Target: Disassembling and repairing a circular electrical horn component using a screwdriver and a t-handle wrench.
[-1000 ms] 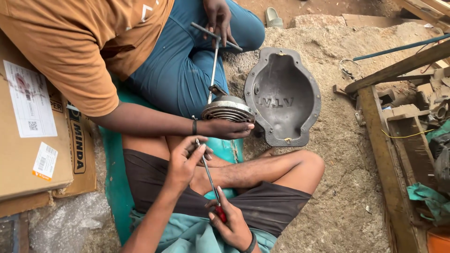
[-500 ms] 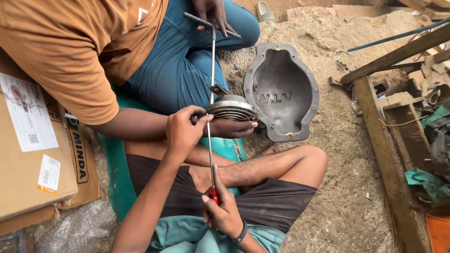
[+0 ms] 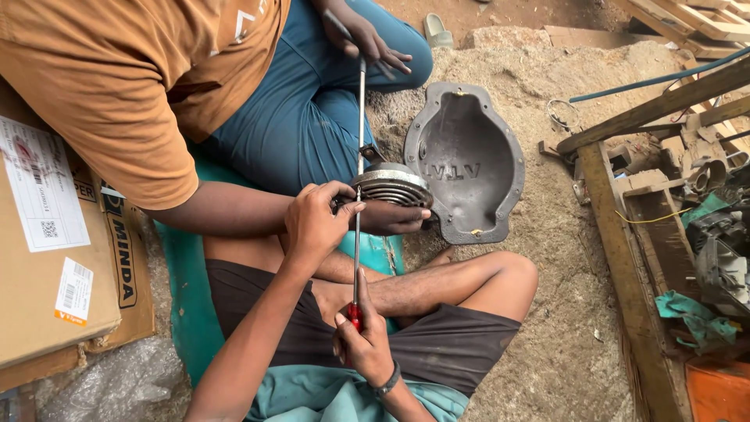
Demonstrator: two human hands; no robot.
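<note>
**Two people, one round metal part, on a sandy yard**

The ground is sandy dirt, with wooden beams (image 3: 664, 101) and scrap on the right and cardboard boxes (image 3: 55, 258) on the left. The person wearing the camera sits cross-legged on a green mat (image 3: 183, 289). Their right hand (image 3: 361, 344) is closed around the red handle of a long screwdriver (image 3: 356, 258), whose shaft runs up to a round ribbed metal part (image 3: 391, 187) near the middle of the scene. Their left hand (image 3: 316, 223) is curled at the left edge of that part, fingers pinching near the shaft. A co-worker in an orange shirt (image 3: 117, 86) and blue trousers sits on the far side; one hand (image 3: 391, 219) supports the part from below, the other hand (image 3: 367, 39) grips the top of a thin metal rod (image 3: 361, 109) standing on it. Just right of the part lies a grey cast metal cover (image 3: 469, 164), hollow side up.
</note>
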